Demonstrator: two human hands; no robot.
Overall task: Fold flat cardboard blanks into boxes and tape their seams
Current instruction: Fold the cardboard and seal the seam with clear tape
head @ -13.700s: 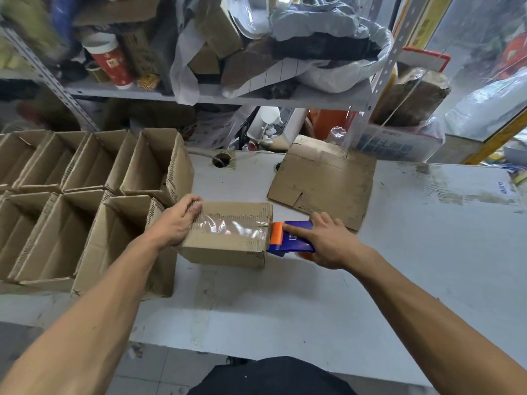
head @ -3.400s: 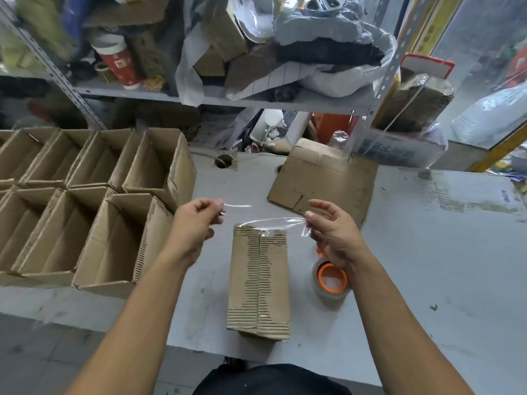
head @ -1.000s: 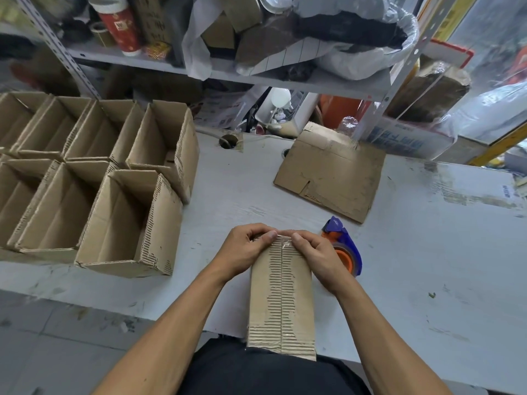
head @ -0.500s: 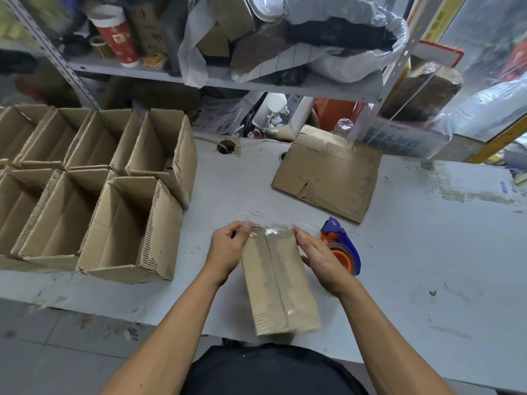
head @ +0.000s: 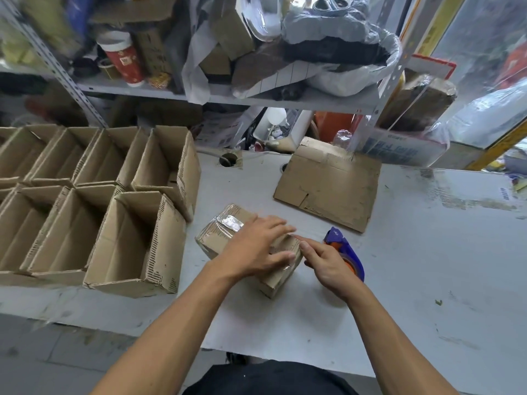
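A small taped cardboard box lies on the white table, turned diagonally with its taped bottom up. My left hand lies flat on top of it with the fingers spread and straight. My right hand touches the box's right end with its fingertips, fingers loosely extended. A blue and orange tape dispenser sits on the table just behind my right hand, partly hidden by it. A flat cardboard blank lies farther back.
Several folded open-topped boxes stand in two rows along the table's left side. A cluttered metal shelf rises behind the table. A cable hole is near the back edge. Bare tabletop stretches to the right.
The box has been turned from lengthwise to diagonal and laid down flatter on the table. My left hand has moved from its side onto its top; my right hand has slid to the right end.
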